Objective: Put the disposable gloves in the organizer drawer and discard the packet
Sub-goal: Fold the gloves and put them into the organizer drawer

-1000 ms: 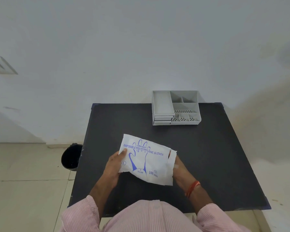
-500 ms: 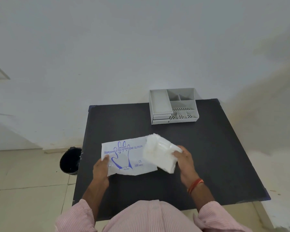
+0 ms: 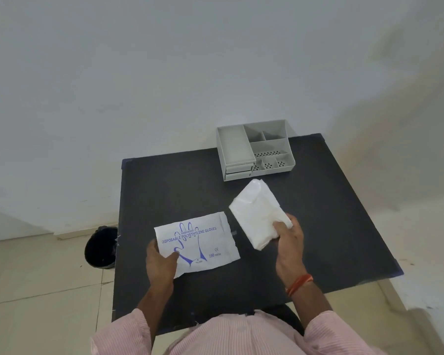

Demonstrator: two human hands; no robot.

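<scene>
— Holding the stack of gloves (image 3: 258, 212) clear of the packet (image 3: 198, 248) now, right of centre in the frame; I'd call the emptying step done.

— And what's left, as you judge it?

— Both halves that matter. The gloves aren't in the organizer (image 3: 255, 149) yet; it sits at the upper right of the black table (image 3: 331, 226), and its two small drawers on the lower left front look closed to me. The packet is flat on the table at lower centre, not yet in the black bin (image 3: 100, 248) standing on the floor off the table's left edge.

— How are the hands set?

— My right hand (image 3: 289, 239) is curled around the near end of the stack, thumb on top, fingers underneath, the far end pointing up toward the organizer. My left hand (image 3: 162, 262) pinches the packet's lower left corner, thumb pressed on the printed face. Both forearms come up from the bottom of the frame.
</scene>
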